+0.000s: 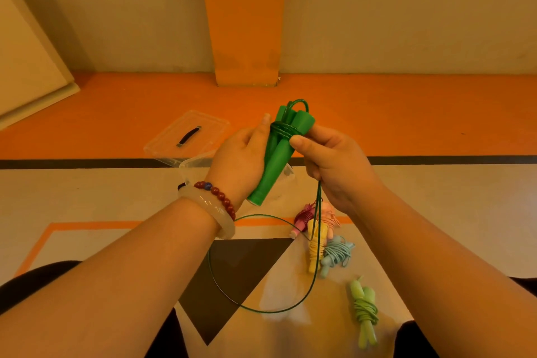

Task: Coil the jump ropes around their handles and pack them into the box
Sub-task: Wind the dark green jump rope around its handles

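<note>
Head view: the left hand [241, 160] has its grip clamped round a pair of dark green plastic jump-rope handles [274, 160], held side by side in the air just in front of the clear plastic box [193, 164], which sits on the floor [116, 197]. A few turns of thin dark green rope [261, 311] are wound tightly near the handles' top ends. The right hand [334, 166] closes its grip on that rope, thumb against the handles beside the turns. From there the rope drops and lies in a wide loose loop on the floor, nearer the person than the box. Behind the box and to its left lies a clear lid with a black carrying strap [186, 134]. In front of the box and to its right lie four coiled ropes: a pink bundle [303, 219], a yellow bundle [315, 250], a light blue bundle [337, 253] and, farthest from the box, a light green bundle [364, 311]. The left wrist wears a red bead bracelet [220, 197] and a pale bangle [209, 208].
</note>
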